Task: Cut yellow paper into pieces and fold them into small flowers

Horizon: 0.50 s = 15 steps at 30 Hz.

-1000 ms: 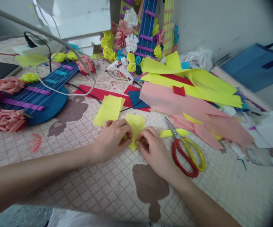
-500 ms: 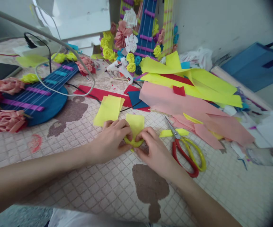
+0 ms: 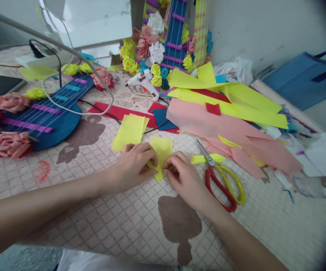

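Observation:
A small yellow sheet (image 3: 162, 147), paper or thin felt, lies between my hands with its near end folded to a point. My left hand (image 3: 136, 162) pinches its left edge between thumb and fingers. On the right edge, the fingers of my right hand (image 3: 181, 171) are curled and pressed together; the part they grip is mostly hidden. Just beyond my left hand rests a stack of yellow rectangles (image 3: 130, 130). Scissors (image 3: 218, 177) with red and yellow handles lie open to the right of my right hand, across a yellow strip (image 3: 199, 159).
Pink sheets (image 3: 202, 120) and yellow sheets (image 3: 253, 103) are heaped at the back right. A white glue gun (image 3: 144, 83) lies behind. A blue guitar-shaped craft (image 3: 58, 116) with paper flowers is at left, under a looping white cable (image 3: 110, 105). A blue bag (image 3: 301, 81) stands far right.
The near end of the yellow sheet was rolled up between my fingers; now it lies flatter, with a pointed tip showing. Both hands have hardly moved.

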Motion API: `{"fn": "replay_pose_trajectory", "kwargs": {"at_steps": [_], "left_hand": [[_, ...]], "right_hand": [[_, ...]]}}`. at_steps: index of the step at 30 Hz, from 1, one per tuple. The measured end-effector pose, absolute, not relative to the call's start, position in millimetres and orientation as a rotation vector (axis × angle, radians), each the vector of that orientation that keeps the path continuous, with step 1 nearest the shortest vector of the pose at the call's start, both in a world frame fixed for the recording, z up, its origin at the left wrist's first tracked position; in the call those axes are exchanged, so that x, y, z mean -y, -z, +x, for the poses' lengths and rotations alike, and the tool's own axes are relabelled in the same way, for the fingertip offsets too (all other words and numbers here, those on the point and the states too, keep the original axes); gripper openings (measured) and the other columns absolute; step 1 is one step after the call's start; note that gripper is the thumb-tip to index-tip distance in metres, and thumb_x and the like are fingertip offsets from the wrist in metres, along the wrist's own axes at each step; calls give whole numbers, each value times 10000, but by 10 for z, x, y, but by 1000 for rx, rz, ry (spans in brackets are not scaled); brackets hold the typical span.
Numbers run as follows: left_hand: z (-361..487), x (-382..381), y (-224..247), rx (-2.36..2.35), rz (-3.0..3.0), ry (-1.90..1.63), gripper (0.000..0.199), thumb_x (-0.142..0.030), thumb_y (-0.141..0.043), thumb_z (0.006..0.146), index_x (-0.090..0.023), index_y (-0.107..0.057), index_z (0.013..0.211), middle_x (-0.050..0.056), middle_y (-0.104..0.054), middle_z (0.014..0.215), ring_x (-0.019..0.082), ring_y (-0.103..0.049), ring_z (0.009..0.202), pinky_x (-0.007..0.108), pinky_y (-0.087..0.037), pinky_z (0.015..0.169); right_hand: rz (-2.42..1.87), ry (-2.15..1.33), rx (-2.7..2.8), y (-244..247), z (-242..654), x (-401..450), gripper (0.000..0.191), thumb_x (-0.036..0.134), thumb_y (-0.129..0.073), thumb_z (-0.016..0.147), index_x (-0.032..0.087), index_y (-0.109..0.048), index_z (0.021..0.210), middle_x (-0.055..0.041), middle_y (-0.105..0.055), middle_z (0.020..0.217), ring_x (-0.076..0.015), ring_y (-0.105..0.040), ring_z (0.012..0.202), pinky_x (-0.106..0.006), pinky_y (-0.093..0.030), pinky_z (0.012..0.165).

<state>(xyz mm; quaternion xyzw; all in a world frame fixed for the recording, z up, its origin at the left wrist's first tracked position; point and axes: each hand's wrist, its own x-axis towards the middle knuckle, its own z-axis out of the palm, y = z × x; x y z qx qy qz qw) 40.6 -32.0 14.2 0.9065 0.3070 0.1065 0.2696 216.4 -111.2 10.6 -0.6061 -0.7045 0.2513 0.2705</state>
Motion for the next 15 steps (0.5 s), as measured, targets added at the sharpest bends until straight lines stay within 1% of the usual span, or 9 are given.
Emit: {"fn": "replay_pose_trajectory", "kwargs": {"at_steps": [2, 6, 11, 15], "left_hand": [[414, 328, -141, -842, 2439, -304, 30, -170, -569, 800, -172, -567, 829, 42, -568, 937, 209, -539, 905, 404, -351, 827], [423, 349, -132, -858, 2430, -332, 64, -140, -572, 776, -177, -567, 829, 41, -569, 939, 211, -536, 902, 402, -348, 819], [430, 364, -141, -865, 2419, -331, 68, -113, -569, 766, -175, -571, 794, 31, -551, 917, 207, -530, 888, 391, -349, 808], [428, 360, -146, -841, 2433, -329, 69, -124, -554, 795, -179, -592, 778, 39, -536, 929, 206, -520, 893, 401, -347, 822]], "right_hand": [[-1640, -652, 1896, -93, 2147, 1107, 158, 51, -481, 816, 209, -491, 803, -29, -497, 882, -173, -525, 830, -314, -455, 706], [-1644, -607, 1899, -74, 2128, 1110, 156, 61, -468, 819, 213, -487, 789, -32, -501, 872, -178, -522, 816, -321, -456, 694], [-1683, -578, 1893, -72, 2111, 1124, 150, 62, -472, 824, 212, -472, 820, -35, -486, 880, -181, -516, 808, -325, -452, 694], [-1678, -630, 1918, -86, 2104, 1126, 154, 60, -446, 855, 209, -484, 841, -43, -483, 902, -182, -516, 830, -339, -463, 732]]}}
